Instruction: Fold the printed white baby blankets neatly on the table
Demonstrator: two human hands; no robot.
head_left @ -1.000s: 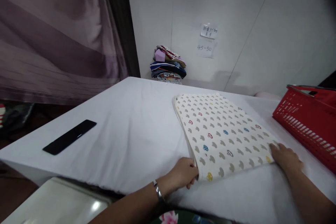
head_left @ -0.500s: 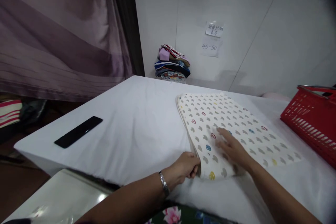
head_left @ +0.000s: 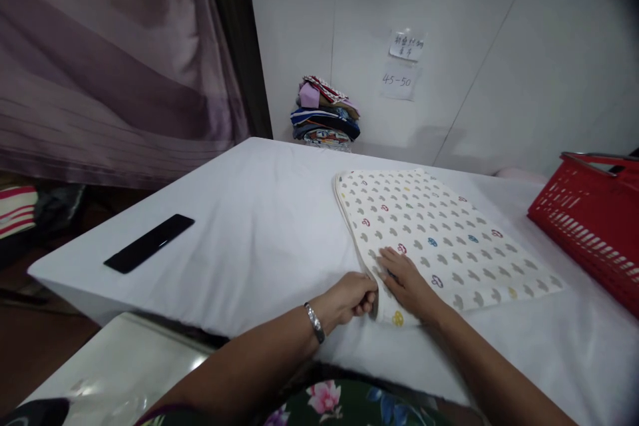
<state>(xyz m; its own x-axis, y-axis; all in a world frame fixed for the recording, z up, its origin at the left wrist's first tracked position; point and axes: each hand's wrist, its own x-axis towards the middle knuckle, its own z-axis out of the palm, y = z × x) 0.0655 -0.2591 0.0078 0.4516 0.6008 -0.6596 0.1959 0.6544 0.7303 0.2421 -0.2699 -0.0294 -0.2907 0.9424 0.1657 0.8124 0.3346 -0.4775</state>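
A folded cream cloth [head_left: 449,233] printed with grey, red, blue and yellow mushrooms lies flat on the table, its layered fold along the left side. My left hand [head_left: 355,294], with a silver bracelet at the wrist, is closed on the cloth's near left corner edge. Flat on top of the cloth near that same corner rests my right hand [head_left: 407,279], its fingers stretched out and pointing left. The part of the corner inside my left fingers is hidden.
The table [head_left: 259,213] has a white cover. A black phone [head_left: 150,243] lies on its left side. To the right stands a red plastic basket [head_left: 589,219]. A pile of folded cloths [head_left: 325,116] is by the wall at the back. Purple curtain [head_left: 110,66] hangs at left.
My right hand has moved left across the cloth, toward my left hand, and now lies on it near the folded edge. My left hand keeps its grip on the corner. The view has tilted slightly.
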